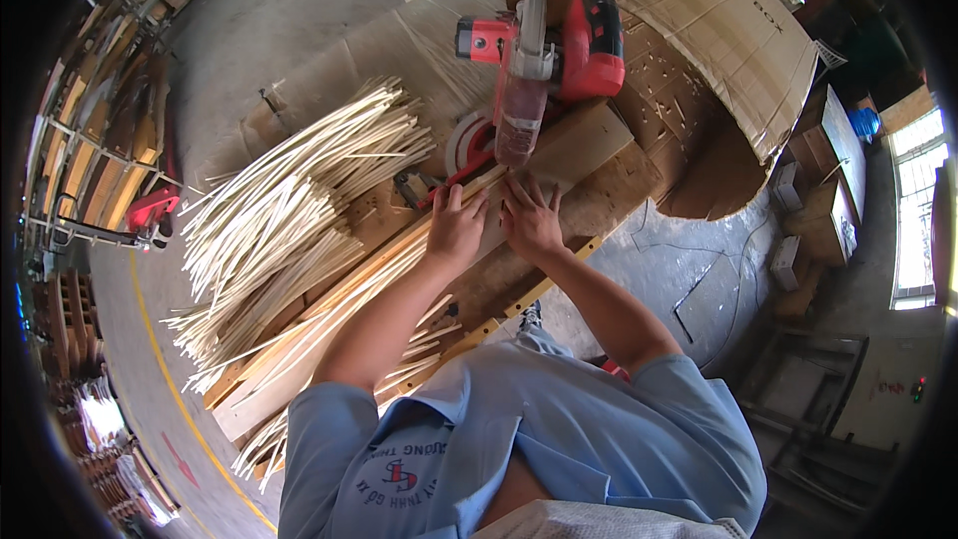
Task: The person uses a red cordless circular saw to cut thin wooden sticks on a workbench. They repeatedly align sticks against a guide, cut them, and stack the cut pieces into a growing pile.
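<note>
Wooden strips point(289, 210), uncountable; two hands point(459, 230) point(533, 226), close together, beside one red sander point(527, 62)

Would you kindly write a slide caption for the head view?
Left hand and right hand side by side near a red sander, pale sticks heaped to the left.

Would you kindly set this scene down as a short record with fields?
Tool: red belt sander, directly beyond the hands
Left hand: near the sander, beside a long wooden strip; exact hold unclear
Right hand: beside the left, just below the sander's belt
Material: large loose heap of thin pale strips, to the left
Beyond right: brown cardboard
</note>
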The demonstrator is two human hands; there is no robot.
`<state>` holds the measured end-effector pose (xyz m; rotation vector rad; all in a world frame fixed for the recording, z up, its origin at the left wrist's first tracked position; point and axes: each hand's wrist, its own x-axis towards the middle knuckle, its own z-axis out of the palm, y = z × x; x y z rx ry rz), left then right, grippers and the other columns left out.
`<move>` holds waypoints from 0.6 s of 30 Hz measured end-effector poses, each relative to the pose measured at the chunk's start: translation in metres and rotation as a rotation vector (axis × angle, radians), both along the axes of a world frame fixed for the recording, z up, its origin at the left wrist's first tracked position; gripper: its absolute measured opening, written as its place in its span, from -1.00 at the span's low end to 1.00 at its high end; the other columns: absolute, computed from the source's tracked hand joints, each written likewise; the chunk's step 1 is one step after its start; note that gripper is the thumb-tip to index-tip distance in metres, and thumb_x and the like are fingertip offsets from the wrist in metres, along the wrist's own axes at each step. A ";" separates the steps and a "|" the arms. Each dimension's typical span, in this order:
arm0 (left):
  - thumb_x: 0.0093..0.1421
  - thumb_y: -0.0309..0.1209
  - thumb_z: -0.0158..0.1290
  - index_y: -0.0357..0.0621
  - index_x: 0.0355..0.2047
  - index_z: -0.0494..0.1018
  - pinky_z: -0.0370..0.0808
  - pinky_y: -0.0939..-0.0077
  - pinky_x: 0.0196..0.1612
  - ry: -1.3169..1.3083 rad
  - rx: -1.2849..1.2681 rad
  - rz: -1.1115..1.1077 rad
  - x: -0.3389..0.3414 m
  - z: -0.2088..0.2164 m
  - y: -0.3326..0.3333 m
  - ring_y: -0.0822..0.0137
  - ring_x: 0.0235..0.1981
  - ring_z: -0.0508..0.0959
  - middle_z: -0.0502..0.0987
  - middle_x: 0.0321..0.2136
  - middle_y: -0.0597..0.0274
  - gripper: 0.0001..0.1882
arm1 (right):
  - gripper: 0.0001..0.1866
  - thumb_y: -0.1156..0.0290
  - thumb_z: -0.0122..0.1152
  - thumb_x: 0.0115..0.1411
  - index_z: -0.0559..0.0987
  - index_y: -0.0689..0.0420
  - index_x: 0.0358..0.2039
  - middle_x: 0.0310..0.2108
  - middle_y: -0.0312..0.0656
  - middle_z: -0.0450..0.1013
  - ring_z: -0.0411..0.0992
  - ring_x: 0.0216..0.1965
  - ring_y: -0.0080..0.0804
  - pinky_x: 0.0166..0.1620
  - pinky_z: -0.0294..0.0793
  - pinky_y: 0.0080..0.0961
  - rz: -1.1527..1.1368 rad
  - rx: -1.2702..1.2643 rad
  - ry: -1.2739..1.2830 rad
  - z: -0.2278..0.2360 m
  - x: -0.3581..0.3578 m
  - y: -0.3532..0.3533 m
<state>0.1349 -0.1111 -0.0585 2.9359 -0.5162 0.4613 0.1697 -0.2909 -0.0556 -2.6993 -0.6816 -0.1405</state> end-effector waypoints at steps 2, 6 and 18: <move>0.24 -0.39 -0.01 -0.14 0.01 0.64 0.23 -0.27 0.33 -0.021 0.020 0.009 -0.004 0.001 -0.001 -0.10 0.23 0.36 0.54 0.19 0.31 -0.62 | -0.46 0.32 0.18 0.27 0.46 0.03 0.28 0.36 -0.27 0.31 0.15 0.43 -0.10 0.40 0.00 0.38 0.023 0.051 -0.045 0.000 -0.003 -0.003; 0.23 -0.41 -0.02 -0.19 0.00 0.63 0.20 -0.27 0.35 0.070 0.066 -0.016 0.001 0.012 -0.009 -0.11 0.20 0.35 0.52 0.21 0.27 -0.62 | -0.67 0.33 0.15 0.34 0.63 0.13 0.05 0.04 -0.04 0.58 0.49 0.17 -0.09 0.25 0.41 -0.06 -0.079 0.393 -0.065 0.006 0.022 -0.036; 0.26 -0.45 -0.01 -0.10 0.07 0.62 0.32 -0.09 0.22 0.051 0.036 0.010 -0.004 0.003 0.007 -0.08 0.21 0.36 0.52 0.25 0.38 -0.61 | -0.40 -0.15 0.09 0.30 0.70 0.20 -0.15 -0.22 0.04 0.63 0.62 -0.18 -0.14 -0.05 0.62 -0.35 -0.345 0.433 0.323 0.330 0.136 -0.006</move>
